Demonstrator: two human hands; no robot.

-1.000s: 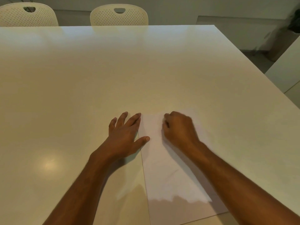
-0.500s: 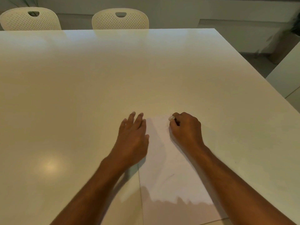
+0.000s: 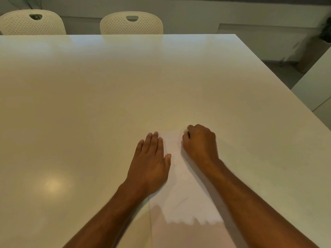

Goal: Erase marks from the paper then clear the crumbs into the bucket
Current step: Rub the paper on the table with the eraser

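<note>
A white sheet of paper (image 3: 180, 197) lies on the cream table, running from the near edge up between my hands. My left hand (image 3: 150, 163) rests flat on the paper's left edge, fingers together and pointing away. My right hand (image 3: 200, 144) is curled into a fist on the paper's far right part, pinching a small white eraser (image 3: 186, 130) whose tip shows at the fingertips. A faint pencil line (image 3: 182, 200) marks the paper's lower middle. No bucket is in view.
The large cream table (image 3: 89, 104) stretches far ahead and to the left. Two perforated cream chairs (image 3: 131, 23) stand behind its far edge. A second table (image 3: 315, 90) sits off to the right across a gap of floor.
My left hand slid right and its fingers closed together on the paper's edge. My right hand shifted slightly right and up, and the eraser tip came into sight.
</note>
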